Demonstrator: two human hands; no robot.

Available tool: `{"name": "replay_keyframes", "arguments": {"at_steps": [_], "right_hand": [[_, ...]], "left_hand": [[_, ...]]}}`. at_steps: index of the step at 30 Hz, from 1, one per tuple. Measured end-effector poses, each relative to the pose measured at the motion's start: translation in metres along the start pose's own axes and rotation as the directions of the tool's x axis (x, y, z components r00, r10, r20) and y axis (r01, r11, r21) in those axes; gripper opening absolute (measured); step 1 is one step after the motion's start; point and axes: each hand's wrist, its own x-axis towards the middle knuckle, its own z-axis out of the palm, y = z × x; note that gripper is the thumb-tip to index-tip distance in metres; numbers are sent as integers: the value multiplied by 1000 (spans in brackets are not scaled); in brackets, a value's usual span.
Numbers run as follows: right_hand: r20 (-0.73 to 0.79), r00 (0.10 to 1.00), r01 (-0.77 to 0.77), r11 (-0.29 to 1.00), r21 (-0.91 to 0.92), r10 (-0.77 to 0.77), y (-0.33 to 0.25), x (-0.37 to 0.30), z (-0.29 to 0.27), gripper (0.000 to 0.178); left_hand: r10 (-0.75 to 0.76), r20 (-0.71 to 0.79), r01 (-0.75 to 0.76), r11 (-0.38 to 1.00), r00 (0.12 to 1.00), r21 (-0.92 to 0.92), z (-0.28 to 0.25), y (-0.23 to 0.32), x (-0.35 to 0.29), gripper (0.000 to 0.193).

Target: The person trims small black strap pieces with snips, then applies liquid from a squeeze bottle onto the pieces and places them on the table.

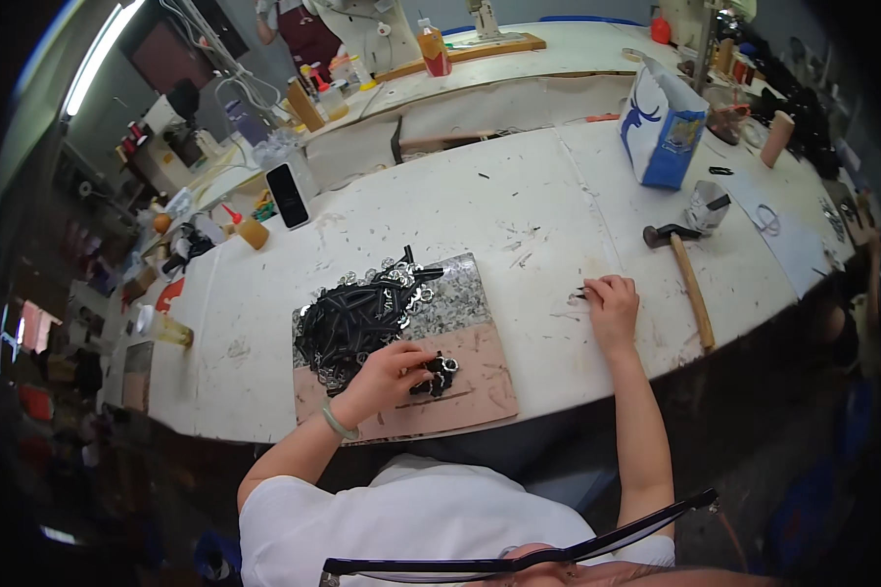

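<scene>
My left hand, with a pale bangle at the wrist, is over a wooden board. Its thumb and index finger are bent in at a small cluster of black pieces with silver rings; what lies between the tips is hidden. Behind that hand, a large heap of short black strips and silver rings covers the board's left part. Farther right, my right hand rests low over the white table, its fingers pinched on a small dark piece too small to name.
To the right lies a hammer with a wooden handle, near a small open packet and a blue-and-white bag. A phone leans at the back left. A jar stands at left. Another person is beyond the far bench.
</scene>
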Motion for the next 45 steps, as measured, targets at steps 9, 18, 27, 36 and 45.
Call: {"name": "replay_keyframes", "arguments": {"at_steps": [9,18,27,36,45], "right_hand": [[-442,897,-83,986,-144,11,-82,-16,-5,8],[230,972,-157,595,788,-48,-249,-66,-28,33],[333,914,-205,446,871,-230,-287,-81,-30,13],[446,894,-409,480,776,40,-301,-96,-21,46],[191,964,65,860,507,-186,-309,-105,-52,23]], "left_hand": [[-73,-137,-18,823,988,-568,-34,-38,-6,14],[-71,312,314,10,947,-949,-34,-46,-44,24],[50,298,287,161,953,-944,-32,-45,-87,30],[-73,172,182,156,982,-971,-48,-67,-97,25],[-36,274,276,208,961,-938,-42,-58,-91,28]]}}
